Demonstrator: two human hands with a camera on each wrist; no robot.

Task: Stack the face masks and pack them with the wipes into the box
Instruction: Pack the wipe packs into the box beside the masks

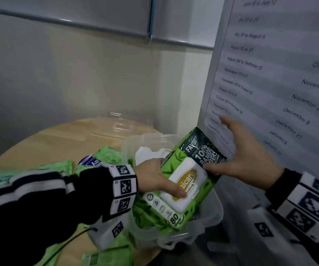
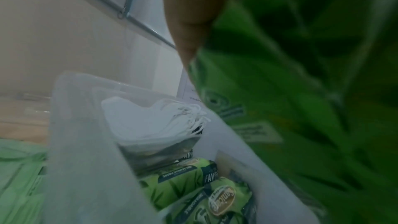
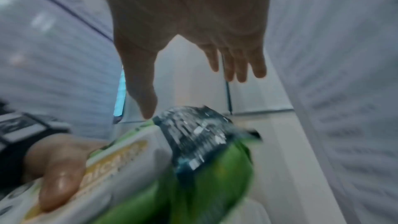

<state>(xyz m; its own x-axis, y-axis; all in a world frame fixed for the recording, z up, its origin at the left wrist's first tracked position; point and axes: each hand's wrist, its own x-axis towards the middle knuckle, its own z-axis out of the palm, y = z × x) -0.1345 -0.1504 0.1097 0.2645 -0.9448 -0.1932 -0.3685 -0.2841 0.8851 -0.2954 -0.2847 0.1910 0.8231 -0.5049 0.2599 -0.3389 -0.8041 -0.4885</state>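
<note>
My left hand (image 1: 154, 177) grips a green wipes pack (image 1: 185, 181) with a white flip lid, thumb on top, and holds it tilted over the clear plastic box (image 1: 212, 214). My right hand (image 1: 239, 150) is open with straight fingers, its thumb touching the pack's dark top end. A stack of white face masks (image 1: 147, 152) lies at the box's far end. In the left wrist view the masks (image 2: 150, 122) sit above more green wipes packs (image 2: 193, 185) in the box. The right wrist view shows the spread right hand (image 3: 193, 31) over the blurred pack (image 3: 193, 168).
The box stands at the right edge of a round wooden table (image 1: 59, 143). A clear lid (image 1: 120, 123) lies at the table's far side. Several green packets (image 1: 55, 167) are spread at the left. A printed date sheet (image 1: 279, 73) on a panel stands close on the right.
</note>
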